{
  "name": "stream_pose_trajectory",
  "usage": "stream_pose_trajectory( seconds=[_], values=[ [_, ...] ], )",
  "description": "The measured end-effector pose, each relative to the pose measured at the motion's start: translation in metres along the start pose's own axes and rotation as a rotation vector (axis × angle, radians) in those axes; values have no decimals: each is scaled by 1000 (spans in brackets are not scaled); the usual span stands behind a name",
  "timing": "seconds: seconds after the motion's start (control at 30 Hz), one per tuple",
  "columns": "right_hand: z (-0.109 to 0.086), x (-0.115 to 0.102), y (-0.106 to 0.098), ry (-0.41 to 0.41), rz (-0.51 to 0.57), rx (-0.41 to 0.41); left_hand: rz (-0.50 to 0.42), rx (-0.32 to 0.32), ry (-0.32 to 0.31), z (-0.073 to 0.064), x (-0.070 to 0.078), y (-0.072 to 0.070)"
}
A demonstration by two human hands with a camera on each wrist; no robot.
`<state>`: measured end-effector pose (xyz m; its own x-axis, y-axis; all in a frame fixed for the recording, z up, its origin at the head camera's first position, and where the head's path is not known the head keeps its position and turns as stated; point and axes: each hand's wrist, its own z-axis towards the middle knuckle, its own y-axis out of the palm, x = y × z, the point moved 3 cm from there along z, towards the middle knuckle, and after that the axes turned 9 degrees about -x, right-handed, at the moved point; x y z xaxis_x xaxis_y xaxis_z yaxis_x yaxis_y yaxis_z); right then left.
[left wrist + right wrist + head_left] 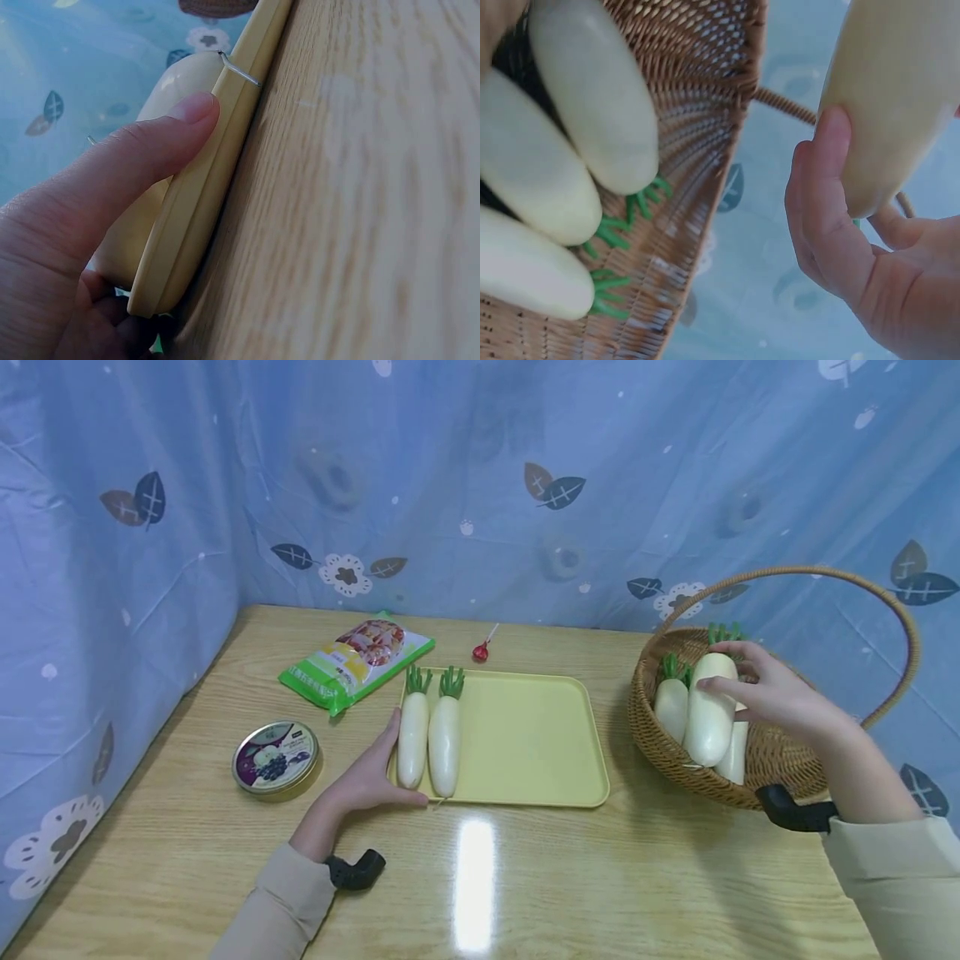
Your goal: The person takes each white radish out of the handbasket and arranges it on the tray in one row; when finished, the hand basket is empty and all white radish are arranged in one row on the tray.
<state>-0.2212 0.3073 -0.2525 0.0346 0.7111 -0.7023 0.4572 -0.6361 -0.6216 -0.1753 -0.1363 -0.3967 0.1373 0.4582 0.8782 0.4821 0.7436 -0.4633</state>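
Leafy blue cloth (450,427) is hanging behind the worktop (600,885). L hand (369,781) is pinching the yellow tray (532,743) by its near L corner, but some fingers are hiding in shadow. Two white radishes (445,747) are lying on its L side. R hand (772,693) is gripping a big radish (709,714) over the basket (648,747); it's partly covering another radish (736,758), & R wrist cam is cutting off one end.

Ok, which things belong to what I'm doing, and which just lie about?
Likely in use: white radish in the right hand, tray with two radishes, basket with more radishes.

Seemingly lying about: round tin, green-edged packet, red lollipop.
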Motion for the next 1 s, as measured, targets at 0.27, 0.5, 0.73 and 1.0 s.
stream_pose_trajectory(
  seconds=[0.27, 0.5, 0.73, 1.0],
  values=[
    [-1, -10, 12, -23, -20, 10, 20, 22, 28, 13, -35, 3],
    [4, -19, 25, -48, -14, 13, 32, 23, 26, 13, -39, 3],
    [12, -22, 39, -74, 16, -7, 33, 23, 22, 13, -36, 4],
    [18, -33, 53, -105, 51, -33, 45, 27, 23, 13, -38, 4]
  ],
)
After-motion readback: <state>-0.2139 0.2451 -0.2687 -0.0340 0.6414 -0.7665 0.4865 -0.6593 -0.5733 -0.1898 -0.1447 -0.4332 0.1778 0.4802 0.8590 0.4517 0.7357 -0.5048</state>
